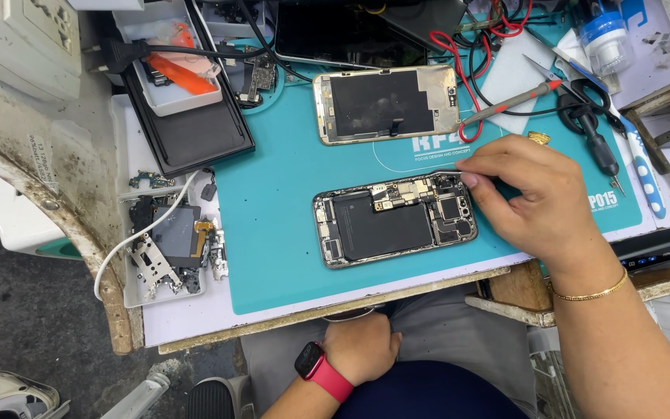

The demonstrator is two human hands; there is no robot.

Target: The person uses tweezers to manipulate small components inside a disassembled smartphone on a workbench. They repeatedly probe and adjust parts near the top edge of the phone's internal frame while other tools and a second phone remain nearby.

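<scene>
An opened phone body [394, 219] lies on a teal work mat [273, 233], its battery and boards exposed. My right hand [533, 194] rests at the phone's right end, fingers pinched on a thin tool whose tip touches the upper right corner. A gold bracelet is on that wrist. The detached phone screen [385, 103] lies face down farther back on the mat. My left hand [362, 347] is closed in a fist below the table edge on my lap, with a red-strapped watch on the wrist.
A white tray [135, 291] of small phone parts sits at the left, with a white cable across it. A black tray [195, 132] lies behind it. Probes, red and black wires, tweezers [552, 74] and a screwdriver [600, 151] crowd the back right.
</scene>
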